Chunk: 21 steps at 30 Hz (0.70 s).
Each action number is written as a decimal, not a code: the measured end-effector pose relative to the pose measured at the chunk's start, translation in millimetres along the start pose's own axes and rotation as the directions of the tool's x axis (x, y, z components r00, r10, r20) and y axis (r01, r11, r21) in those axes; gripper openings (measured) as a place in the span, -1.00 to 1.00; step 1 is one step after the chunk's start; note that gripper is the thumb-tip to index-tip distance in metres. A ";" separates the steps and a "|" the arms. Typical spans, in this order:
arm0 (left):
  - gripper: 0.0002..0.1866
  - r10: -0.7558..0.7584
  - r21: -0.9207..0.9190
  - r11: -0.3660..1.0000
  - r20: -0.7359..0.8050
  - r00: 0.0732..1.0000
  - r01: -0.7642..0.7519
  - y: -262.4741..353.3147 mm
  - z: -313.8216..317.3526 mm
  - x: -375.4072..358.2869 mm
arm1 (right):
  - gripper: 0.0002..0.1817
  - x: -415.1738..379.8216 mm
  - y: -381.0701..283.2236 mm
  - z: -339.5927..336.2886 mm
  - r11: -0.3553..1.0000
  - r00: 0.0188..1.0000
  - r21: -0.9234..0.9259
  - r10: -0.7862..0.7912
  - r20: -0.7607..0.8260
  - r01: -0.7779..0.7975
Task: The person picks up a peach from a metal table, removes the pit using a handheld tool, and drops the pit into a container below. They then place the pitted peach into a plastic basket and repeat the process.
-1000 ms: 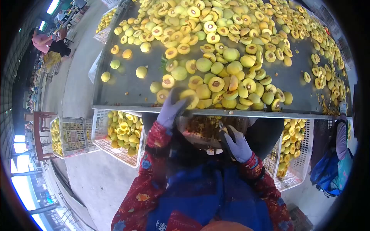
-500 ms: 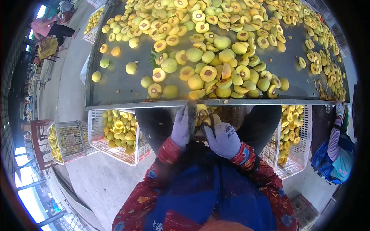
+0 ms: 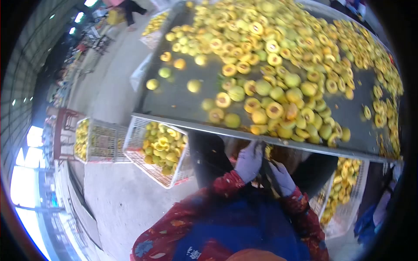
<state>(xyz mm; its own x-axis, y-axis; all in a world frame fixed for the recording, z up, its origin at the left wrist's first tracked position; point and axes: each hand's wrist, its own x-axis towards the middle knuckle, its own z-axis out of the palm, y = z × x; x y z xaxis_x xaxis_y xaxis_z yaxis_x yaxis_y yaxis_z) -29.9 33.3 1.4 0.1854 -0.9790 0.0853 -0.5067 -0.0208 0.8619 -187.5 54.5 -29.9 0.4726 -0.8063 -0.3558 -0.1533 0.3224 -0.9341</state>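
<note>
My left hand (image 3: 249, 163), in a pale lilac glove with dark fingers, is held upright just below the table's front edge, fingers together. Close on its right, my right hand (image 3: 283, 179) in a matching glove is closed, its dark fingers pointing up toward the left one. A small yellow piece of fruit (image 3: 268, 151) shows between the fingertips; I cannot make out what either hand grips. Above them, halved and whole yellow-green apricots (image 3: 274, 110), many with brown pits showing, are heaped on the metal table (image 3: 183, 102).
A white crate (image 3: 162, 182) of apricots stands left of my legs, another crate (image 3: 355, 191) to the right. Farther left is a third crate (image 3: 102, 141) beside a brown wooden chair (image 3: 65, 122). A person's arm (image 3: 383, 204) shows at the right edge, and another person (image 3: 130, 8) at top left.
The view has turned left and tilted, so the table slants and everything sits farther right. My hands stay together under the edge; the fruit between them shows less.
</note>
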 end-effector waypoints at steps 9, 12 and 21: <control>-0.60 0.312 -0.148 0.947 0.200 0.929 -0.286 -11.2 -16.9 0.0 | -0.57 -13.5 -48.7 -2.8 0.787 0.939 0.512 0.293 0.181 -0.344; -0.61 0.174 -0.229 0.966 0.247 0.953 -0.117 -20.6 -13.2 -9.5 | -0.58 -19.3 -64.9 7.1 0.872 0.978 0.445 0.155 0.139 -0.201; -0.60 0.312 -0.096 0.950 0.340 0.887 -0.298 -18.4 -31.5 -8.3 | -0.72 -15.0 -26.7 -9.8 0.578 0.869 0.665 0.181 0.460 -0.472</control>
<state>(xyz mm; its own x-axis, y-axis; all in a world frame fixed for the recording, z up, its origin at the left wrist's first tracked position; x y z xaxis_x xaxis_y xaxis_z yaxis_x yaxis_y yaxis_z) 4.4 48.1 0.6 -0.2799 -0.9440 0.1749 -0.4557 0.2910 0.8412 -199.0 53.1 0.1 0.7825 -0.4143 -0.4649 0.2653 0.8972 -0.3531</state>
